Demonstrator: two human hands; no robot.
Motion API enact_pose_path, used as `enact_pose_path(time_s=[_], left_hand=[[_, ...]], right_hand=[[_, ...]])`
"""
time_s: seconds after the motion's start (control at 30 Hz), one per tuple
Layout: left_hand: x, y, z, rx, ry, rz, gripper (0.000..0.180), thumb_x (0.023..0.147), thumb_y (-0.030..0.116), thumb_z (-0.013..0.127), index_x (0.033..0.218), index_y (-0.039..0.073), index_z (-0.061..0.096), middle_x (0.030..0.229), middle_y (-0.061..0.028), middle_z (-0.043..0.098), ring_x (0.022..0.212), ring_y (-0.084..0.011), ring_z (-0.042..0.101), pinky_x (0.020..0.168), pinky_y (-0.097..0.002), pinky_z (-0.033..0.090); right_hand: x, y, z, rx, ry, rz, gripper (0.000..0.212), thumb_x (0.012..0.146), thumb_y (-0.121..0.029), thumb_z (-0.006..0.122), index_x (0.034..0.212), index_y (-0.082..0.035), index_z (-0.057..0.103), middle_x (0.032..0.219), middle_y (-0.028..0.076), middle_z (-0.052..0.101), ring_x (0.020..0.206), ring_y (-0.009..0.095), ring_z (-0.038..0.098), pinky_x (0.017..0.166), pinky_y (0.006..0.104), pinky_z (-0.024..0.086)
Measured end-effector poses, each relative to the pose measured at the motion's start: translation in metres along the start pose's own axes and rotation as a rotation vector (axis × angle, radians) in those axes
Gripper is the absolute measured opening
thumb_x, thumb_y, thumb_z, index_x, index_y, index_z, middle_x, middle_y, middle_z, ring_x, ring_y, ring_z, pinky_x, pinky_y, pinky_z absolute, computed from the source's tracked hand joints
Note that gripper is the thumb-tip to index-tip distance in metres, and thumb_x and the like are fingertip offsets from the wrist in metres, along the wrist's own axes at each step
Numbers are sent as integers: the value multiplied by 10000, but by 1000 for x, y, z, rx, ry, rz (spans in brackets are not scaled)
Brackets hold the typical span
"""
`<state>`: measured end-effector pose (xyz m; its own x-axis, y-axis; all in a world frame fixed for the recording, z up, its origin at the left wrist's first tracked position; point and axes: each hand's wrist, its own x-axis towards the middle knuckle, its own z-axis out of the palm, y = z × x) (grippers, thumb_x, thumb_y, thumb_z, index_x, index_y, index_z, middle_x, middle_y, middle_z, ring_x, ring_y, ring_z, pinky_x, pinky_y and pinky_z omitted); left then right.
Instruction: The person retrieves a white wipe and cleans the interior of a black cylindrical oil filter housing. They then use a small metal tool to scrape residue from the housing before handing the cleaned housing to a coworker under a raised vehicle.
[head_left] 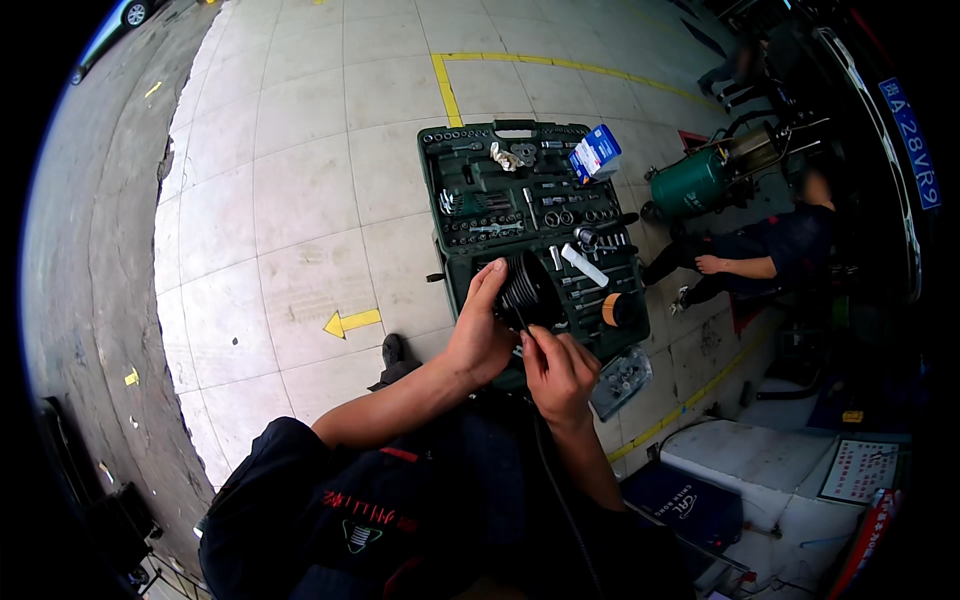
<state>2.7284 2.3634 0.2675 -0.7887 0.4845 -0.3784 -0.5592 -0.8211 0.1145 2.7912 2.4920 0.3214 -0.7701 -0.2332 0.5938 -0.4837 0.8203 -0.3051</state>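
My left hand (480,335) is wrapped round a black ribbed cylindrical housing (532,285), its thumb lying along the upper left side. Against the housing's lower edge, my right hand (562,375) is closed in a pinch; a thin dark piece shows at its fingertips, too small to name. Both hands are above the near half of an open dark green tool case (430,175) full of sockets and wrenches. To the right of the housing, an orange filter element (611,309) and a white tube (584,265) lie on the case.
A blue-and-white box (596,155) and a crumpled pale rag (507,156) lie on the case's far half. Near its right corner stands a clear plastic tray (622,385). Further right are a green tank (690,183), a seated person (770,250) and a dark vehicle (905,235).
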Motion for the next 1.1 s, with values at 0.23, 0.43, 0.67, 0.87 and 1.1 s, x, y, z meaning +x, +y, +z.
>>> enact_pose_path(time_s=[0.23,0.43,0.67,0.87,1.1], left_hand=[[-12,40,2,34,-33,-43,704,1068,716,457,1474,155,583,1438,-123,655,1337,-328,615,1142,-585,493],[-26,59,5,13,-155,-51,792,1050,783,378,1516,167,552,1487,-135,617,1363,-334,590,1134,-592,504],[-36,64,10,-19,-220,-128,908,1028,837,289,1521,117,541,1461,-148,626,1335,-325,602,1149,-545,498],[-40,75,8,-23,-307,-108,863,1056,778,251,1522,114,544,1457,-148,630,1297,-331,617,1111,-498,508],[-51,95,11,-2,-344,-15,707,1113,617,267,1483,102,579,1444,-154,646,1291,-323,628,1089,-492,532]], right_hand=[[-4,-10,3,178,131,97,493,895,-2,815,1344,39,616,762,48,640,592,164,581,536,302,469],[17,-24,2,195,63,229,643,881,-92,849,1447,26,567,1192,180,656,1050,311,654,900,415,560],[23,-36,29,296,179,311,529,893,-73,832,1365,25,614,1308,209,638,1175,380,657,990,451,558],[12,-39,49,279,230,133,451,880,-55,817,1304,11,682,1367,211,627,1232,396,661,1010,459,585],[36,-41,60,179,328,-66,432,872,-38,834,1278,4,692,1293,194,652,1168,380,671,970,463,590]])
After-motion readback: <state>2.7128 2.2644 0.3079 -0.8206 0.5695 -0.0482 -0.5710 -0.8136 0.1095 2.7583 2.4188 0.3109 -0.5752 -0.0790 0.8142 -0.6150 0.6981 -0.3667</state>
